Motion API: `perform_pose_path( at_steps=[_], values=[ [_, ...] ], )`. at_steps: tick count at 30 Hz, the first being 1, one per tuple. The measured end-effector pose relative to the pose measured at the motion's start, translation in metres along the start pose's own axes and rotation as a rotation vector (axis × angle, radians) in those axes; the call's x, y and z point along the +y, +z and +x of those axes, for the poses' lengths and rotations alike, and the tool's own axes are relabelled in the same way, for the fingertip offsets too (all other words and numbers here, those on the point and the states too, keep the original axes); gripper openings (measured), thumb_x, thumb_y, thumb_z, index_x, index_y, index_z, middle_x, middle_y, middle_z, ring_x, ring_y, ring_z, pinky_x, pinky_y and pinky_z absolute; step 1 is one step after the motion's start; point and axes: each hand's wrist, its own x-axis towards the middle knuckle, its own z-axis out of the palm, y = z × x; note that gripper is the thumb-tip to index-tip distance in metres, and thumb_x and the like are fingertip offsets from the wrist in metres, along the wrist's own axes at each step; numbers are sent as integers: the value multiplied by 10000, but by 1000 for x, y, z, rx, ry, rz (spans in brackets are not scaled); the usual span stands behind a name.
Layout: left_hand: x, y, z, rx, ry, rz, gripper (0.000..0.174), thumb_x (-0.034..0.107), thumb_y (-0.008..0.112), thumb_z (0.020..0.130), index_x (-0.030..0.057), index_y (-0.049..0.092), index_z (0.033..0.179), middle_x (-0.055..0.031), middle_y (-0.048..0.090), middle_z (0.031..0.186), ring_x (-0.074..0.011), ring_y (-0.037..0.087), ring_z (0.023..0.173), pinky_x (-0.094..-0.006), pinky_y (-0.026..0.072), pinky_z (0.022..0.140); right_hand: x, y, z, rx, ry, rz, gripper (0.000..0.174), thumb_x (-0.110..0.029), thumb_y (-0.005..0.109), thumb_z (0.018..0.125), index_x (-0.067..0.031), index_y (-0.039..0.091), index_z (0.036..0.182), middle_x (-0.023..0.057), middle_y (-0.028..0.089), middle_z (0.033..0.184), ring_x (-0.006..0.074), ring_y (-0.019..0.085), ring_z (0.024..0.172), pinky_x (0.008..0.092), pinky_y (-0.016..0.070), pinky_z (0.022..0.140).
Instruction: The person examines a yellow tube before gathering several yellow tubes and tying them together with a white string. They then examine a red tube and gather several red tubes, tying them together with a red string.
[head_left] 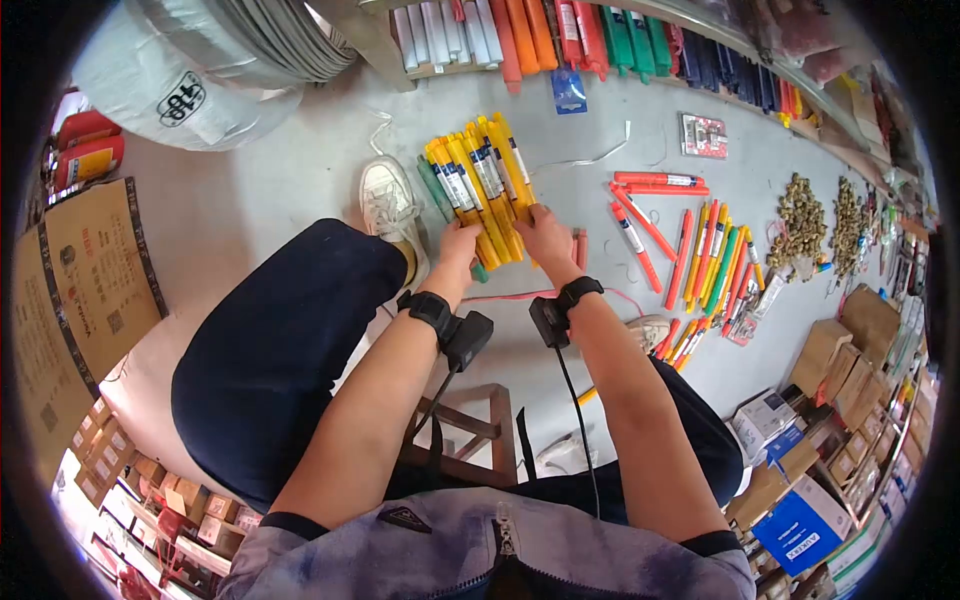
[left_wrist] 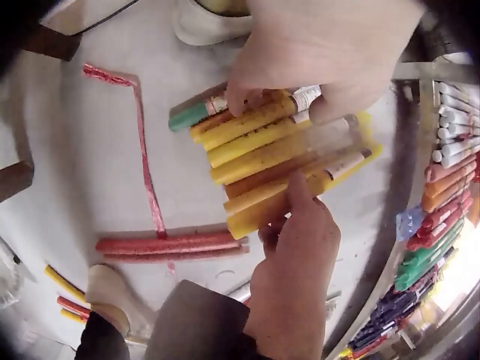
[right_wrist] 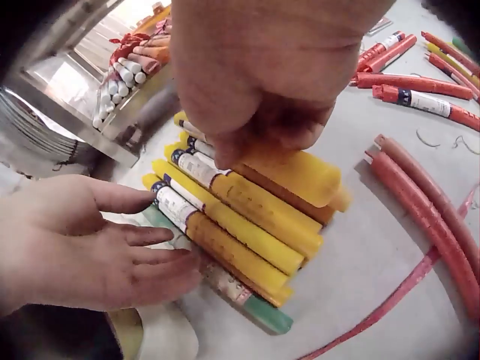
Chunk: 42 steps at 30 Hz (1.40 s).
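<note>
A row of yellow labelled sticks (head_left: 480, 185) lies side by side on the floor in front of me. My right hand (head_left: 548, 238) holds an outer yellow stick (right_wrist: 289, 176), thumb on top and fingers curled at its side. At the opposite side of the row is my left hand (head_left: 460, 247). In the right wrist view its fingers (right_wrist: 154, 259) are loosely extended along the outer sticks, the thumb close to a white label (right_wrist: 174, 206). A green stick (right_wrist: 266, 313) lies along that side, partly covered by the yellow ones.
Two red sticks (left_wrist: 172, 246) and a pink strip (left_wrist: 146, 165) lie near the row. Further right are mixed coloured sticks (head_left: 715, 260) and heaps of brass-coloured parts (head_left: 800, 225). Racked sticks (head_left: 630, 40) line the far side. A shoe (head_left: 390, 200) stands close on the left.
</note>
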Motion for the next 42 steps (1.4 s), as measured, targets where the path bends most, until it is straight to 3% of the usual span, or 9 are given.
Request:
perform_pose_path(
  at_steps=[7, 9, 19, 22, 28, 30, 35, 40, 42],
  values=[
    [-5, -4, 21, -46, 75, 96, 262, 176, 495, 796, 100, 469, 1046, -19, 518, 863, -122, 475, 656, -256, 397, 506, -7, 14, 9, -2, -2, -127, 306, -255, 567, 749, -48, 485, 959, 137, 539, 966, 309, 564, 845, 395, 462, 700],
    [-5, -1, 27, -38, 95, 133, 362, 104, 509, 758, 12, 448, 1103, -97, 550, 940, -187, 558, 747, -296, 433, 575, -10, 16, 13, -47, 47, -168, 312, -238, 562, 753, -33, 468, 969, 136, 532, 972, 308, 562, 857, 391, 463, 709],
    [-15, 1, 35, 28, 161, 106, 430, 91, 511, 757, -5, 411, 1163, -122, 547, 966, -199, 552, 821, -307, 441, 637, 2, 22, 17, 5, 13, -41, 311, -243, 534, 741, -28, 477, 958, 159, 521, 1006, 344, 533, 893, 418, 450, 717],
    [-17, 1, 32, 110, 147, 80, 394, 114, 491, 794, 17, 398, 1165, -81, 533, 885, -157, 530, 631, -255, 433, 475, 7, 22, 15, 21, -1, -17, 290, -219, 532, 742, -27, 476, 952, 162, 518, 1008, 348, 533, 887, 426, 448, 711],
    [-15, 2, 29, 163, 134, -19, 468, 93, 489, 783, -9, 340, 1214, -106, 528, 919, -195, 540, 679, -299, 447, 498, 17, 0, 17, 215, -57, 29, 283, -168, 549, 725, -45, 473, 968, 139, 495, 980, 307, 510, 908, 390, 457, 734],
    [-18, -3, 34, 167, 139, 71, 530, 67, 477, 781, -4, 270, 1263, -148, 485, 1026, -225, 565, 743, -309, 461, 535, 26, 2, 26, 300, -71, -69, 279, -161, 543, 722, -39, 474, 963, 144, 487, 984, 311, 489, 920, 397, 456, 737],
    [-42, -18, 66, 123, 176, 2, 522, 73, 487, 772, -14, 288, 1247, -149, 471, 1038, -228, 562, 757, -298, 472, 543, 28, -1, 36, 132, 87, -27, 360, -182, 536, 722, -58, 467, 1053, 151, 489, 1055, 328, 496, 956, 414, 428, 783],
    [-46, -17, 63, 9, 187, -1, 485, 58, 491, 760, -33, 331, 1208, -135, 484, 1011, -216, 543, 804, -295, 470, 586, 36, -4, 23, 264, 51, 20, 355, -207, 561, 726, -66, 461, 1036, 145, 488, 1027, 324, 515, 915, 411, 452, 744],
    [-38, -2, 41, 180, 165, -90, 425, 44, 500, 750, -32, 385, 1152, -119, 511, 961, -206, 526, 829, -304, 452, 660, 46, -5, 11, 355, 93, 13, 303, -222, 535, 749, -86, 500, 1017, 130, 518, 1011, 313, 533, 886, 399, 453, 733]
  ],
)
